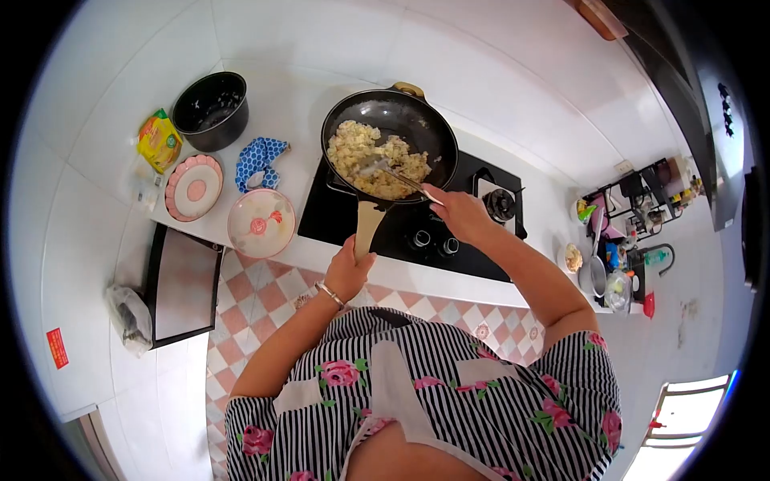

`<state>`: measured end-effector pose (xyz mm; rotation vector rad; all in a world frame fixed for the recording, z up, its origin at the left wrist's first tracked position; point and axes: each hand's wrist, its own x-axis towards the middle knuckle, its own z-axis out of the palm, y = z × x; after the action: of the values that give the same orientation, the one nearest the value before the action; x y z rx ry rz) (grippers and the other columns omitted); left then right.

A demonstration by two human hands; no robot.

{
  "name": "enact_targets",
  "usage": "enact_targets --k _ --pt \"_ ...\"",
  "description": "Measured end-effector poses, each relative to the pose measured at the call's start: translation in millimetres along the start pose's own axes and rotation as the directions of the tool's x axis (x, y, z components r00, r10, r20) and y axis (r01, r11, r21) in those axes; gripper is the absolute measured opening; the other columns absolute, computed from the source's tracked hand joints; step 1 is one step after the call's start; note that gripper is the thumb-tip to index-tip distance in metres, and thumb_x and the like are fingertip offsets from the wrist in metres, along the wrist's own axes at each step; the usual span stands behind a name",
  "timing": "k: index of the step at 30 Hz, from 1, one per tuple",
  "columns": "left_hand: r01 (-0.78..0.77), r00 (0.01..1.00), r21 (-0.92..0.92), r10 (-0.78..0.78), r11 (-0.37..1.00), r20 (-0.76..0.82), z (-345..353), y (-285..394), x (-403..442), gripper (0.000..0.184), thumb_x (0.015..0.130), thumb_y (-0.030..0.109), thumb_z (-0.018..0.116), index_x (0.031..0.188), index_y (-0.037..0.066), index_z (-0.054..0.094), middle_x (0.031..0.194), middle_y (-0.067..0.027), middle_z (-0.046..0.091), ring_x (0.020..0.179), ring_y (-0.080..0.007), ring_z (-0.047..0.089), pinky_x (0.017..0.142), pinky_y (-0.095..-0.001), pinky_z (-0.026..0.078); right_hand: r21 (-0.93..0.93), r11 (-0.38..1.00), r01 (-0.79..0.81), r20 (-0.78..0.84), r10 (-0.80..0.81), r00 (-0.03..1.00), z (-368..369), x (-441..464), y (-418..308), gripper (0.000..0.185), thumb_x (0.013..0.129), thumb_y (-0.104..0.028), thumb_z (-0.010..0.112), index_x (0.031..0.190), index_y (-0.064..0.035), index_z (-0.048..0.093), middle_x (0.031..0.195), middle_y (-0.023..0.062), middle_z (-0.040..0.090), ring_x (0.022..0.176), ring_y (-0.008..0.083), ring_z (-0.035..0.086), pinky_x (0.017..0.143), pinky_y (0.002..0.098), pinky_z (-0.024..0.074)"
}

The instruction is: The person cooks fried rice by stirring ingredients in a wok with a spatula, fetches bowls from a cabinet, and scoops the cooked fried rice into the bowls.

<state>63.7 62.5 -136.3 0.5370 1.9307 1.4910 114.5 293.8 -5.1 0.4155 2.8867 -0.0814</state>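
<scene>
Head view faces forward-down, apparently fairly near.

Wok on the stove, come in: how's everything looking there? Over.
Left hand gripping the beige handle of the wok. Right hand holding a metal utensil, its blurred head in the rice-like food. Nothing seen blocking it.

A deep, round, dark pan (pixel 417 119) is seen in the upper middle of the frame, its open mouth turned up, with a pale beige long handle (pixel 369 227) pointed toward the bottom of the frame and a short tan loop handle (pixel 410 90) set at the top of its rim. Its left and lower interior is covered by a loose, lumpy, pale-yellow food mixture (pixel 351 147), while dark metal is left bare at the upper right. A slim metallic spatula (pixel 404 179) is slanted across the lower right rim, its blurred greyish head sunk among the lumps.
</scene>
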Motion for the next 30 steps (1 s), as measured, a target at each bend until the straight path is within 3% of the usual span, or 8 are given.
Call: enact_targets --k 2,6,9,11,17,20,24,30 --pt "0.014 1.000 -0.017 -0.014 1.000 0.008 -0.3 1.6 -2.5 0.051 0.082 0.025 0.059 0.122 0.000 0.041 0.083 -0.0197 0.062 0.062 -0.0299 0.062 0.060 -0.0388 0.049 -0.012 0.999 -0.052 0.015 0.052 0.999 -11.9 -24.6 -2.7 0.037 0.090 -0.029 0.047 0.127 -0.0238 0.045 0.087 0.0177 0.063 0.083 0.0377 0.060 0.071 0.0473 0.0471" --pt "-0.013 1.000 -0.020 0.013 1.000 -0.021 2.3 1.5 -0.4 0.050 0.081 0.023 0.058 0.122 0.000 0.040 0.078 -0.0181 0.062 0.057 -0.0271 0.061 0.056 -0.0373 0.049 0.127 0.992 0.028 -0.016 -0.026 1.000 -22.5 -40.9 6.4 0.035 0.090 -0.027 0.047 0.124 -0.0213 0.047 0.085 0.0181 0.063 0.083 0.0381 0.060 0.070 0.0476 0.0469" --pt "-0.023 1.000 -0.006 0.023 1.000 -0.014 2.1 0.7 -2.0 0.051 0.081 0.023 0.058 0.123 0.000 0.040 0.076 -0.0173 0.062 0.057 -0.0267 0.061 0.056 -0.0368 0.049 0.065 0.996 -0.057 -0.049 0.061 0.997 12.8 3.2 -4.4 0.029 0.089 -0.027 0.048 0.116 -0.0184 0.055 0.089 0.0172 0.064 0.086 0.0377 0.060 0.072 0.0462 0.0474" --pt "-0.030 0.999 -0.018 0.029 0.999 -0.014 0.3 -2.7 -0.3 0.051 0.081 0.024 0.058 0.123 0.000 0.040 0.076 -0.0171 0.062 0.057 -0.0263 0.061 0.056 -0.0364 0.049 0.103 0.984 -0.143 -0.183 0.160 0.970 34.6 42.9 13.0 0.029 0.089 -0.029 0.047 0.116 -0.0205 0.056 0.093 0.0175 0.063 0.088 0.0370 0.060 0.074 0.0455 0.0481" --pt "-0.025 1.000 -0.039 0.025 0.999 -0.004 0.9 0.3 -2.8 0.051 0.082 0.025 0.058 0.122 0.000 0.040 0.075 -0.0162 0.062 0.056 -0.0250 0.061 0.055 -0.0354 0.049 0.239 0.957 -0.162 -0.317 0.235 0.919 41.2 103.8 35.8 0.034 0.090 -0.030 0.044 0.122 -0.0210 0.052 0.101 0.0178 0.062 0.093 0.0354 0.059 0.078 0.0439 0.0484" --pt "-0.032 1.000 -0.022 0.032 0.999 -0.002 -0.6 -1.5 -1.1 0.052 0.082 0.025 0.058 0.122 -0.001 0.040 0.075 -0.0156 0.062 0.055 -0.0246 0.061 0.055 -0.0350 0.049 0.098 0.972 -0.213 -0.142 0.225 0.964 42.0 98.3 -6.0 0.036 0.091 -0.029 0.043 0.126 -0.0227 0.047 0.103 0.0165 0.062 0.093 0.0355 0.059 0.078 0.0439 0.0480" --pt "-0.019 1.000 -0.032 0.020 0.999 0.010 1.4 -1.8 -0.4 0.052 0.082 0.024 0.058 0.123 -0.001 0.039 0.076 -0.0157 0.062 0.055 -0.0247 0.061 0.055 -0.0350 0.049 -0.068 0.997 0.035 -0.052 -0.039 0.998 21.2 37.2 15.8 0.037 0.090 -0.028 0.045 0.127 -0.0219 0.046 0.101 0.0155 0.062 0.090 0.0333 0.060 0.074 0.0458 0.0477" --pt "-0.004 1.000 -0.053 0.003 0.999 -0.010 0.9 -1.2 0.8 0.050 0.082 0.023 0.058 0.122 0.000 0.040 0.076 -0.0156 0.062 0.055 -0.0250 0.060 0.056 -0.0354 0.049 -0.088 0.996 -0.030 0.027 0.032 0.999 -51.3 -39.5 23.2 0.034 0.089 -0.030 0.047 0.121 -0.0200 0.052 0.099 0.0133 0.062 0.090 0.0327 0.060 0.073 0.0461 0.0473"
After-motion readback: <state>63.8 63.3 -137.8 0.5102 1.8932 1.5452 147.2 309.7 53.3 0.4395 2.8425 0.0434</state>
